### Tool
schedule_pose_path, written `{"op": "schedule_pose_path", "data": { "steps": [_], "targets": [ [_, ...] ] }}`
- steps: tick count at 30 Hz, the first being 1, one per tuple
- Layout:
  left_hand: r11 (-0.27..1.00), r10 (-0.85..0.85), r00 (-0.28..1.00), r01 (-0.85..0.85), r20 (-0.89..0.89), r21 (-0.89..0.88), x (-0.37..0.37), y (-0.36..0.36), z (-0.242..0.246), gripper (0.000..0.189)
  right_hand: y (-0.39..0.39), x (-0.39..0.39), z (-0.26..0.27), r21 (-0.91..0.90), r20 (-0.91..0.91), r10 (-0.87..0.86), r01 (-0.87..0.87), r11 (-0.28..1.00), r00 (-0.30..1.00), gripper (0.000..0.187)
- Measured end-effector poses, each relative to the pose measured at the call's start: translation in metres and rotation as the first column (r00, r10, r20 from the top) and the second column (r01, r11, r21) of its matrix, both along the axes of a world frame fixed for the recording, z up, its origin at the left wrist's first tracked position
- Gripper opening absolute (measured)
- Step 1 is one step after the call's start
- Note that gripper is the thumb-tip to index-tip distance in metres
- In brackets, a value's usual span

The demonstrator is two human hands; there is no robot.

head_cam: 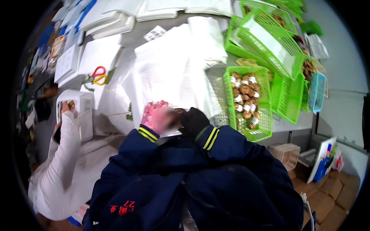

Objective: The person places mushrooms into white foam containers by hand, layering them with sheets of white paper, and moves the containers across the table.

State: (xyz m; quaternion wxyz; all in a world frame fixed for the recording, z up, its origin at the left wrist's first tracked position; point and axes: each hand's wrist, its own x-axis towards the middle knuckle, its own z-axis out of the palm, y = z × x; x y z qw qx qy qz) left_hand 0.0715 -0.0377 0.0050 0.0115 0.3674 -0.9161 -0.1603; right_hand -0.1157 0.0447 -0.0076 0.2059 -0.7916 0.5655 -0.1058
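Close to my chest, at the near edge of the table, my left hand wears a pink patterned glove and my right hand a black one. Between the two hands is a brown object, partly blurred and hidden, so its kind and which hand grips it cannot be told. White foam sheets lie spread just beyond my hands. To the right, a green plastic basket holds brown mushrooms, several with white bands around them.
Green baskets are stacked at the right, near a light blue basket. Scissors with red and yellow handles lie left, beside fern leaves. A co-worker's white sleeve reaches into a white foam box. Foam stacks line the back.
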Motion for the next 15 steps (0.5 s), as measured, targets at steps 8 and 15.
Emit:
{"op": "schedule_pose_path", "data": {
  "steps": [8, 15],
  "targets": [
    [0.979, 0.035, 0.987, -0.065, -0.155, -0.195, 0.024, -0.006, 0.004, 0.026, 0.073, -0.116, 0.028, -0.133, 0.282, -0.517, 0.566, 0.813, 0.808, 0.020],
    [0.977, 0.067, 0.958, -0.119, -0.279, -0.174, 0.027, -0.008, -0.021, 0.034, 0.118, -0.230, -0.011, -0.189, 0.172, -0.839, 0.854, 0.485, 0.515, 0.020]
  ]
}}
